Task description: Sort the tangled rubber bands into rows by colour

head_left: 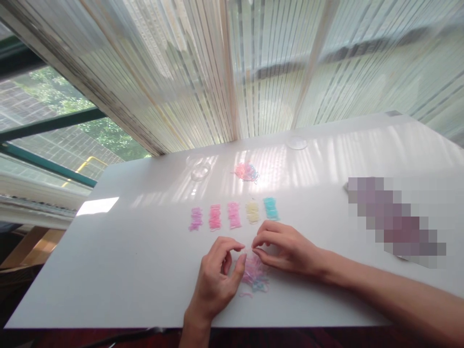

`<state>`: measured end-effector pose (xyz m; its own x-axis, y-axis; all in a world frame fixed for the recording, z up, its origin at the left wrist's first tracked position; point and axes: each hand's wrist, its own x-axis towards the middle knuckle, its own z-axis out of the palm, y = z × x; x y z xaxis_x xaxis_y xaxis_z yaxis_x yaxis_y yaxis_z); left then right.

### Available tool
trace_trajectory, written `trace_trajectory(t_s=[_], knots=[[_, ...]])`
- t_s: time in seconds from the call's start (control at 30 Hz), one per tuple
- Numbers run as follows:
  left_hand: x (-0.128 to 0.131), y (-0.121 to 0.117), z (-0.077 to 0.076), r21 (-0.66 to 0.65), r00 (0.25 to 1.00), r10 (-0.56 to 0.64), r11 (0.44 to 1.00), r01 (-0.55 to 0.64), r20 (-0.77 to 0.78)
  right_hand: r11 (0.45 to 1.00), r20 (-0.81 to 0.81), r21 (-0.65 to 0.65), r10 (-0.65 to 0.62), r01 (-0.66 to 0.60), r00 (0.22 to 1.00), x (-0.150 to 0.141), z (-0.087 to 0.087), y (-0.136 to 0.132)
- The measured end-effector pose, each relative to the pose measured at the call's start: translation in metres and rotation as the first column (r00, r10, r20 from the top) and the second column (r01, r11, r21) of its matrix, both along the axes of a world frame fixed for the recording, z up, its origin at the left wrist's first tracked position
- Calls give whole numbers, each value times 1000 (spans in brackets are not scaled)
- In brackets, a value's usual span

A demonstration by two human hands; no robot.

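My left hand (219, 275) curves beside a mixed pile of small pastel elastic bands (255, 276), its thumb and forefinger tips a little apart with nothing plain between them. Over the top of that pile, my right hand (286, 246) pinches thumb and forefinger together; whatever is in the pinch is too small to make out. Beyond both hands lies a row of bands sorted by colour: purple bands (196, 219), coral-pink bands (215, 216), pink bands (234, 215), yellow bands (252, 212) and turquoise bands (270, 209).
Farther back on the white table (126, 270) sits another mixed heap of bands (246, 171). Clear round containers or lids (200, 170) stand left of it, and a clear round lid (297, 142) lies toward the back edge. A pixelated object (395, 217) is at right. Blinds (195, 72) hang behind.
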<state>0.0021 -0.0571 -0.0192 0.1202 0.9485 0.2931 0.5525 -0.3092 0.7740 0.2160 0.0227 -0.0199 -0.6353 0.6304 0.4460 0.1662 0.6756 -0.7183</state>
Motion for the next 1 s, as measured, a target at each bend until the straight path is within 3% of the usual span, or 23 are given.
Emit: trace_trajectory(t_s=[1.0], knots=[[1, 2, -1, 43, 998, -29, 999, 27, 49, 998, 35, -6, 63, -63, 997, 2, 3, -1]])
